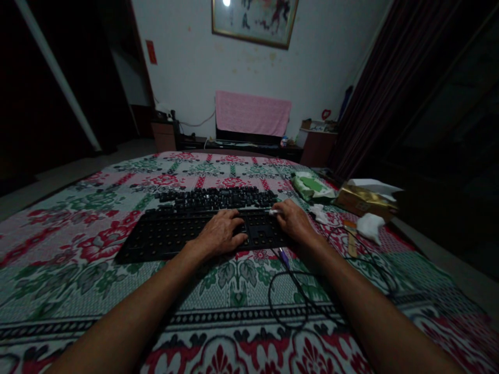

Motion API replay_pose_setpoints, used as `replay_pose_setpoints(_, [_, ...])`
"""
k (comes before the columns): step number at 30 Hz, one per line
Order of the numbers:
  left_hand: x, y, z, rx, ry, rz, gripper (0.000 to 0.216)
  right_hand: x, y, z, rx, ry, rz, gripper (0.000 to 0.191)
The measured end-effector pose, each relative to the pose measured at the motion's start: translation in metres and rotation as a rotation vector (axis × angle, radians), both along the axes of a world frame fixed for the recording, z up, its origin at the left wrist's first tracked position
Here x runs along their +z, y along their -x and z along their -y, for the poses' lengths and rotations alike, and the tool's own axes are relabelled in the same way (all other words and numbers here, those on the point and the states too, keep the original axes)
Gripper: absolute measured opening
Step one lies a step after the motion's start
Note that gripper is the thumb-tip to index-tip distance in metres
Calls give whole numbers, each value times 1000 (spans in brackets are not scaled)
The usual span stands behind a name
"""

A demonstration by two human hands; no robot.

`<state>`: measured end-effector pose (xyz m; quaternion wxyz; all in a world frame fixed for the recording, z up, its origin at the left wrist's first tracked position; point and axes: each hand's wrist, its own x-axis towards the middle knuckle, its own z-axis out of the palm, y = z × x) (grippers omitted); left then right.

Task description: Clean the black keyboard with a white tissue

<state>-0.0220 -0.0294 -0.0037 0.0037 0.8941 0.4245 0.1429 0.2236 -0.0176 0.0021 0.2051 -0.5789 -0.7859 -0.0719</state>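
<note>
A black keyboard (159, 234) with its keycaps off lies in front of me on the patterned cloth, rows of small round key posts showing. My left hand (220, 232) rests on its middle, fingers spread apart. At the keyboard's right end, my right hand (293, 221) is closed on a small wad of white tissue (275, 212), which touches the upper edge area. Just beyond the keyboard lies a heap of loose black keycaps (222, 197).
On the right are a green wipes pack (312, 187), a gold tissue box (364, 200), crumpled tissues (370, 227) and a wooden-looking brush (352, 241). A black cable (273, 301) loops in front of the keyboard. Farther off, a pink towel (253, 111) covers a screen.
</note>
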Motion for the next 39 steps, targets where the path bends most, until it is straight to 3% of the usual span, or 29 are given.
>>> replay_pose_setpoints(8, [2, 0, 2, 5, 8, 12, 45, 2, 4, 2, 80, 46, 37, 28])
replay_pose_setpoints(11, [4, 0, 3, 6, 12, -2, 47, 5, -5, 0, 38, 86, 54, 25])
replay_pose_setpoints(17, [3, 0, 2, 8, 9, -16, 46, 6, -11, -4, -17, -24, -29, 23])
replay_pose_setpoints(26, [1, 1, 1, 4, 14, -6, 47, 6, -4, 6, 7, 101, 69, 25])
replay_pose_setpoints(31, [2, 0, 2, 1, 9, 27, 45, 4, -7, 5, 1, 25, -12, 24])
replay_pose_setpoints(36, [2, 0, 2, 3, 19, 20, 45, -1, -1, 2, 76, -3, 37, 26])
replay_pose_setpoints(39, [2, 0, 1, 1, 13, 13, 46, -3, -6, 0, 27, -17, 68, 26])
